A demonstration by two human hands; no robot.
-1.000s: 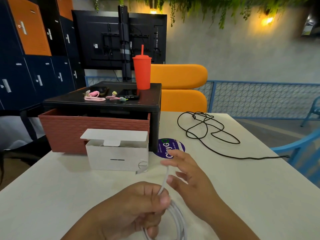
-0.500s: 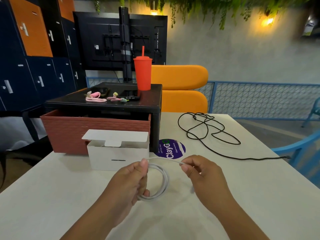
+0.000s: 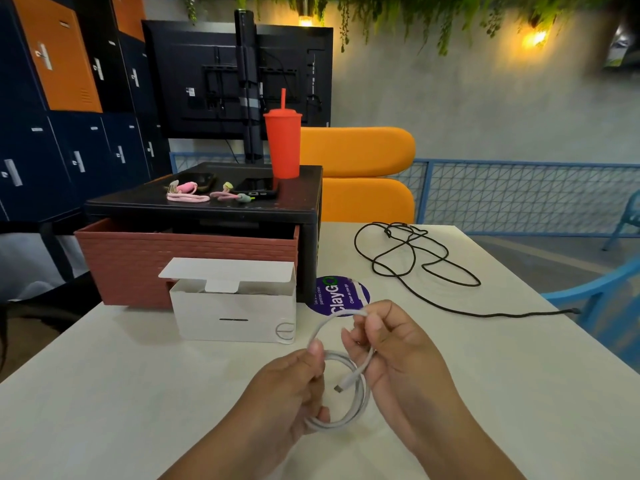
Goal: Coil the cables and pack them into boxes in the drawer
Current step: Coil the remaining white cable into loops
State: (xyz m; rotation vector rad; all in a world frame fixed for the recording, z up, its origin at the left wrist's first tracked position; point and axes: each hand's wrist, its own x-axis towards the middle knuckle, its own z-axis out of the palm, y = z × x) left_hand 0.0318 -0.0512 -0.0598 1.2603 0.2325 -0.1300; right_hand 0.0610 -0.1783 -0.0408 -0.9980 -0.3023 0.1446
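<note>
A white cable (image 3: 356,407) is wound into a small coil just above the table in front of me. My left hand (image 3: 287,393) grips the coil's left side, thumb on top. My right hand (image 3: 394,351) pinches the loose end and loops it over the coil; a plug end hangs inside the ring. Behind the hands stands an open white box (image 3: 235,313) with its flap raised. Behind that, a red brick-patterned drawer (image 3: 138,261) is pulled out of a black stand (image 3: 207,209). A black cable (image 3: 415,265) lies uncoiled on the table at the right.
On the stand sit a red tumbler (image 3: 283,143) with a straw, pink cables (image 3: 188,194) and dark phones. A purple round sticker (image 3: 341,296) lies on the white table (image 3: 104,393). An orange seat is behind, a blue chair (image 3: 602,306) at the right edge.
The coil has come up into view between my hands. My right hand went from open fingers to pinching the loose end, then carried it up and over the ring.
</note>
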